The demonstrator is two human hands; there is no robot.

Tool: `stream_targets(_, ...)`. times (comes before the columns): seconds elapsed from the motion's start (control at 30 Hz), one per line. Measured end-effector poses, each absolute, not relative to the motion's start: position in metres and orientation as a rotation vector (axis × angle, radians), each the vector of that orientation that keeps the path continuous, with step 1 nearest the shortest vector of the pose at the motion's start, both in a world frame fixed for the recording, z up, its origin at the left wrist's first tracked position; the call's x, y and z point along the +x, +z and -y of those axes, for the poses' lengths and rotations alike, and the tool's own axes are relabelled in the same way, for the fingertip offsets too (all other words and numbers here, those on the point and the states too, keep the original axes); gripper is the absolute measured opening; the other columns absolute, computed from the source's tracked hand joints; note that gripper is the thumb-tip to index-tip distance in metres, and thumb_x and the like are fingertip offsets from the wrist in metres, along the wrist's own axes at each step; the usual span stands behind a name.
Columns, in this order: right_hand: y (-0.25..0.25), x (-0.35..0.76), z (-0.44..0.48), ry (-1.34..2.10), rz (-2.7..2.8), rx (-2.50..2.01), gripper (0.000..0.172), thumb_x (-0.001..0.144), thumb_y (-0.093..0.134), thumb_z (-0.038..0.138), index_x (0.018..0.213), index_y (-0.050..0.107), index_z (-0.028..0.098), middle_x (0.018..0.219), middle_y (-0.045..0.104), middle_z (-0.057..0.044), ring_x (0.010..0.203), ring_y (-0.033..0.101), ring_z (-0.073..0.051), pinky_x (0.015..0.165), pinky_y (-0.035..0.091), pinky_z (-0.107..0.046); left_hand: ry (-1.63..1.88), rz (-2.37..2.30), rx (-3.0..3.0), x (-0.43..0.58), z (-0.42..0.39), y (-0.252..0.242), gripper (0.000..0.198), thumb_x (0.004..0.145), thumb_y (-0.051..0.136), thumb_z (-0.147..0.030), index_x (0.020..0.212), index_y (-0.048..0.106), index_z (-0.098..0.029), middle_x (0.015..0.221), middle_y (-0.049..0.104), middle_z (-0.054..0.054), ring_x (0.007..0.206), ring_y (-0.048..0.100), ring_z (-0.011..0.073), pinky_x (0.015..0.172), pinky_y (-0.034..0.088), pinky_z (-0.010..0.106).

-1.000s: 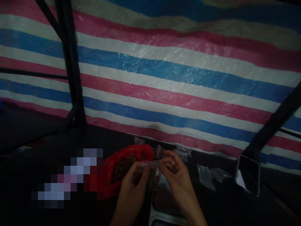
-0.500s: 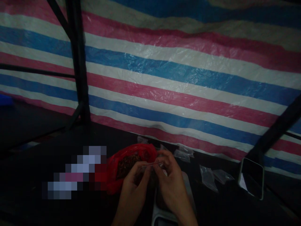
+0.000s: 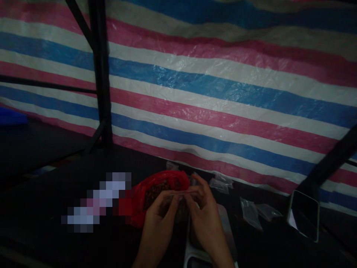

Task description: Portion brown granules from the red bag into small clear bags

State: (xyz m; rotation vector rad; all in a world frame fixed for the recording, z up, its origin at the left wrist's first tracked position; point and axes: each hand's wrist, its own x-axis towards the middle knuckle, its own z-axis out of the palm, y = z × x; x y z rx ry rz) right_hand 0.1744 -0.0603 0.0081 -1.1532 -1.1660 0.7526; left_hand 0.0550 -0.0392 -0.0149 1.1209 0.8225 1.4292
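The head-worn camera looks forward and down across the table

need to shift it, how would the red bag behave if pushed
The red bag would probably flop and crumple, as its plastic looks thin and wrinkled. Its brown pieces could spill if tipped, since the mouth gapes open.
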Motion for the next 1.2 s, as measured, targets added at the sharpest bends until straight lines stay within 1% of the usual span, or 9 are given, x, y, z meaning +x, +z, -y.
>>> stream_targets(0.2, 0.005, 0.171, 0.061, 0.702, 1.200, -1.144, 0.049, 0.093, 0.070, 0.041, 0.138, 0.056, 0.028, 0.097, 0.071, 0.000, 0.092, 0.073, -0.019, 0.089, 0.058, -0.032, 1.433, -0.806, 1.138, 0.052, 0.039, -0.011, 0.028, 0.085, 0.076, -0.048, 0.089, 0.078, -0.021, 0.090, 0.083, 0.006, 0.084, 0.079, 0.0227, 0.081, 0.064, 0.032)
stream_targets(0.33, 0.007, 0.168, 0.061, 0.720, 1.239, -1.140, 0.052, 0.092, 0.070, 0.039, 0.141, 0.055, 0.028, 0.098, 0.072, 0.000, 0.092, 0.073, -0.019, 0.090, 0.057, -0.033, 1.434, -0.792, 1.174, 0.050, 0.040, -0.010, 0.025, 0.083, 0.077, -0.047, 0.087, 0.077, -0.022, 0.090, 0.083, 0.005, 0.085, 0.078, 0.0232, 0.082, 0.063, 0.032)
stream_targets(0.53, 0.017, 0.171, 0.065, 0.595, 1.261, -1.204, 0.033, 0.091, 0.070, 0.036, 0.122, 0.066, 0.027, 0.096, 0.074, 0.000, 0.094, 0.072, -0.020, 0.090, 0.057, -0.034, 1.360, -0.758, 1.269, 0.049, 0.040, -0.010, 0.028, 0.090, 0.070, -0.050, 0.091, 0.080, -0.024, 0.100, 0.084, 0.006, 0.094, 0.078, 0.0234, 0.090, 0.061, 0.031)
stream_targets(0.73, 0.027, 0.190, 0.072, 0.645, 1.173, -1.187, 0.049, 0.083, 0.076, 0.035, 0.129, 0.062, 0.027, 0.084, 0.076, 0.002, 0.082, 0.075, -0.020, 0.082, 0.059, -0.033, 1.339, -0.784, 1.354, 0.058, 0.048, -0.012, 0.032, 0.095, 0.066, -0.052, 0.099, 0.083, -0.025, 0.113, 0.082, 0.007, 0.103, 0.075, 0.0237, 0.094, 0.058, 0.031)
stream_targets(0.8, 0.031, 0.204, 0.072, 0.553, 1.123, -1.221, 0.047, 0.080, 0.078, 0.037, 0.124, 0.065, 0.025, 0.084, 0.076, 0.001, 0.080, 0.075, -0.021, 0.079, 0.059, -0.034, 1.332, -0.807, 1.350, 0.060, 0.052, -0.014, 0.035, 0.095, 0.065, -0.054, 0.112, 0.081, -0.027, 0.126, 0.079, 0.007, 0.115, 0.073, 0.0241, 0.102, 0.056, 0.033)
stream_targets(0.87, 0.035, 0.222, 0.070, 0.347, 1.016, -1.276, 0.044, 0.079, 0.077, 0.042, 0.118, 0.067, 0.024, 0.089, 0.078, -0.003, 0.082, 0.075, -0.023, 0.078, 0.059, -0.036, 1.277, -0.840, 1.303, 0.060, 0.054, -0.015, 0.050, 0.095, 0.061, -0.061, 0.133, 0.072, -0.030, 0.138, 0.073, 0.007, 0.127, 0.069, 0.0250, 0.107, 0.055, 0.035)
stream_targets(0.93, 0.036, 0.238, 0.066, 0.120, 0.915, -1.363, 0.044, 0.081, 0.074, 0.047, 0.117, 0.068, 0.023, 0.098, 0.079, -0.008, 0.087, 0.075, -0.027, 0.080, 0.059, -0.040, 1.225, -0.874, 1.255, 0.058, 0.055, -0.016, 0.066, 0.095, 0.055, -0.071, 0.146, 0.063, -0.030, 0.139, 0.072, 0.009, 0.129, 0.068, 0.0259, 0.104, 0.057, 0.036)
stream_targets(1.03, 0.030, 0.246, 0.054, -0.023, 0.956, -1.509, 0.048, 0.087, 0.065, 0.052, 0.121, 0.067, 0.018, 0.104, 0.079, -0.015, 0.092, 0.077, -0.031, 0.084, 0.060, -0.046, 1.253, -0.925, 1.276, 0.052, 0.051, -0.017, 0.070, 0.095, 0.050, -0.076, 0.143, 0.064, -0.026, 0.126, 0.075, 0.010, 0.121, 0.070, 0.0252, 0.105, 0.056, 0.036)
stream_targets(1.2, 0.017, 0.244, 0.040, 0.096, 1.217, -1.568, 0.044, 0.092, 0.056, 0.054, 0.112, 0.075, 0.020, 0.105, 0.083, -0.014, 0.096, 0.080, -0.030, 0.086, 0.062, -0.042, 1.350, -0.944, 1.283, 0.045, 0.045, -0.016, 0.062, 0.098, 0.048, -0.074, 0.130, 0.069, -0.026, 0.104, 0.074, 0.004, 0.090, 0.069, 0.0196, 0.094, 0.055, 0.033)
